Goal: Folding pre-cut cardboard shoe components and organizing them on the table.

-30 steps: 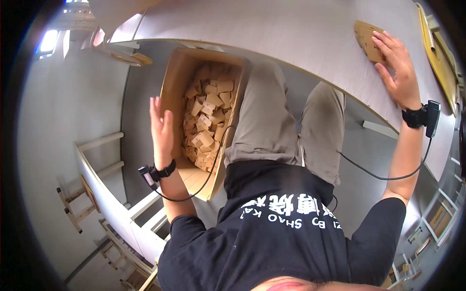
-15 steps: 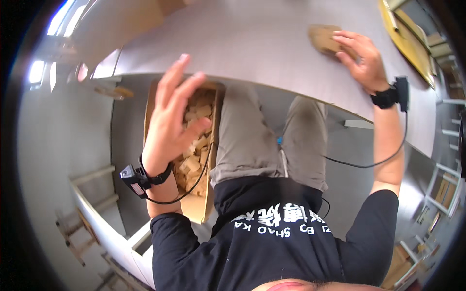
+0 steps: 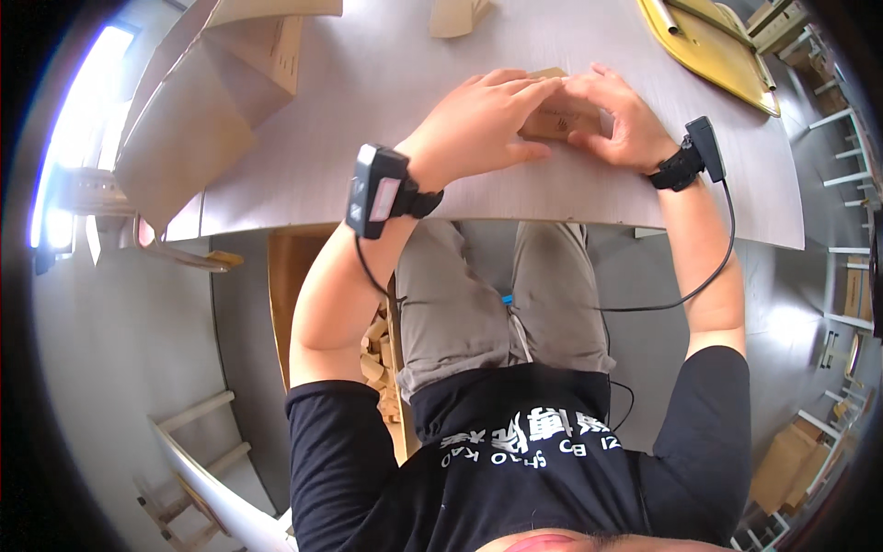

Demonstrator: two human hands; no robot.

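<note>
A small flat brown cardboard piece (image 3: 563,120), perhaps a folded little box with dark print, lies on the table between my hands. My left hand (image 3: 483,129) reaches round its left side, fingers over the far edge and thumb at the near side. Around the right side curve the fingers and thumb of my right hand (image 3: 621,120). Both hands grip the piece, whose far edge is partly hidden by my fingers. Farther off on the table lies another small tan cardboard piece (image 3: 452,17).
A large open cardboard box (image 3: 198,120) stands at the table's left. A yellow folded thing with metal tubes (image 3: 708,55) lies at the far right. Beside my left leg, below the table (image 3: 368,198), is a carton (image 3: 287,267) of small cardboard pieces. Wrist cables hang down.
My left hand has moved from above the carton up to the table and onto the cardboard piece. My right hand has brought the piece leftward and nearer. The view has tilted up.
</note>
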